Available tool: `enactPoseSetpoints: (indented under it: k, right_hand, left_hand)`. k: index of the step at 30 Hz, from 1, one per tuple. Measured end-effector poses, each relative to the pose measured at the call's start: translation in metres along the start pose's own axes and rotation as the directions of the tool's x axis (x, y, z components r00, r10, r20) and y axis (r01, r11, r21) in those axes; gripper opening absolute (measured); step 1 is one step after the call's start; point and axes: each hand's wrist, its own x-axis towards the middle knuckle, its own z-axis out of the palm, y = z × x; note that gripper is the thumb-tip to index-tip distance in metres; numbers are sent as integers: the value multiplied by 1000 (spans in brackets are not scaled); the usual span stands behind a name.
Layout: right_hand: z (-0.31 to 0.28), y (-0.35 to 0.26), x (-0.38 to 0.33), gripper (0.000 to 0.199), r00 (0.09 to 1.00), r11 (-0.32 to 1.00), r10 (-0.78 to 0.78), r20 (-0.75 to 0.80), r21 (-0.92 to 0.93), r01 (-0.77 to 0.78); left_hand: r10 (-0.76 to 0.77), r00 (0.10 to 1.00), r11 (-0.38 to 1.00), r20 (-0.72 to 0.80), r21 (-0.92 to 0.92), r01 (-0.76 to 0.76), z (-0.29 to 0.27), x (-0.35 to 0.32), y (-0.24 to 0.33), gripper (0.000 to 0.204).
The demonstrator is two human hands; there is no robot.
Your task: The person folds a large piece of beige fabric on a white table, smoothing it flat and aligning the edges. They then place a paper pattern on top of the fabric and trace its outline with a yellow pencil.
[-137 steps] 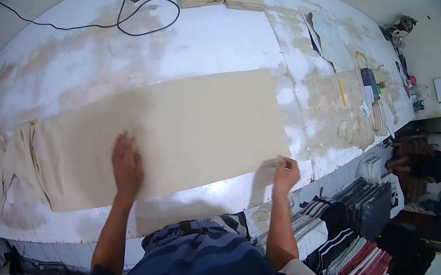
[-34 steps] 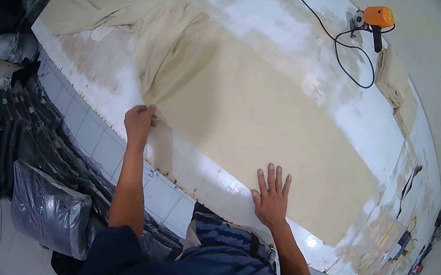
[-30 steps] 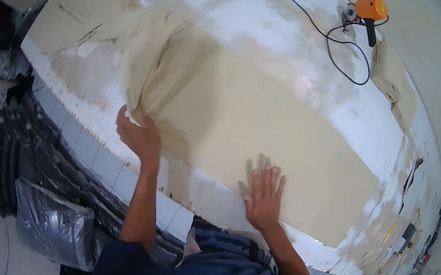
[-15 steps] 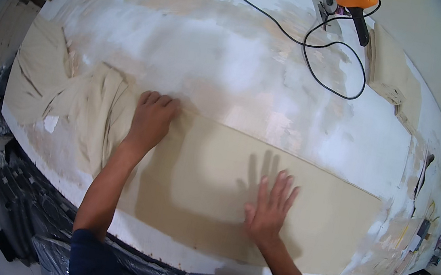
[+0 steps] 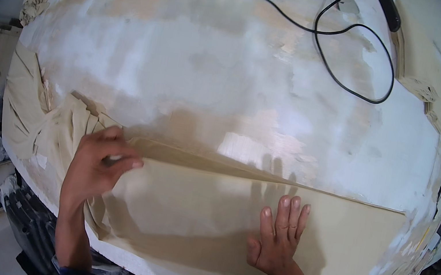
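Half a second ago the cloth lay flat at its far edge; now that edge stands up from the layer beneath, with a long narrow gap showing. The beige cloth [image 5: 192,203] lies along the near side of the table [image 5: 186,62], rumpled toward the left end and smooth to the right. The left hand [image 5: 100,161] has turned from knuckles-up to side-on, its grip closed, thumb and fingers pinching the raised edge. The right hand [image 5: 282,238] is open, fingers stretched forward and thumb out to the side, over the cloth; I can't tell whether the palm touches it. The orange cutter has mostly slipped out of sight, leaving its black handle [image 5: 389,13] and looped cord [image 5: 315,32] near the folded beige stack [image 5: 414,59]. Down beyond the table's near left edge, dark bundles [image 5: 35,232] sit in clear plastic, details blurred.
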Motion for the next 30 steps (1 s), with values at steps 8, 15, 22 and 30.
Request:
enactPoseSetpoints:
  k: [8,15,22,30]
  right_hand:
    - [15,-11,22,58,984,996,-1,179,-90,18]
    - [33,-12,39,69,924,999,-17,382,-25,28]
    - [-6,22,9,65,903,942,298,309,-245,-228]
    - [-60,128,-66,65,912,861,397,104,-386,-331]
  left_hand:
    - [-6,999,999,-41,52,8,23,8,-41,19]
    - [61,998,811,10,583,-56,29,14,-23,33]
    - [161,987,833,-2,536,-135,113,-47,-16,52]
    - [88,983,838,-159,545,13,130,-52,-60,56]
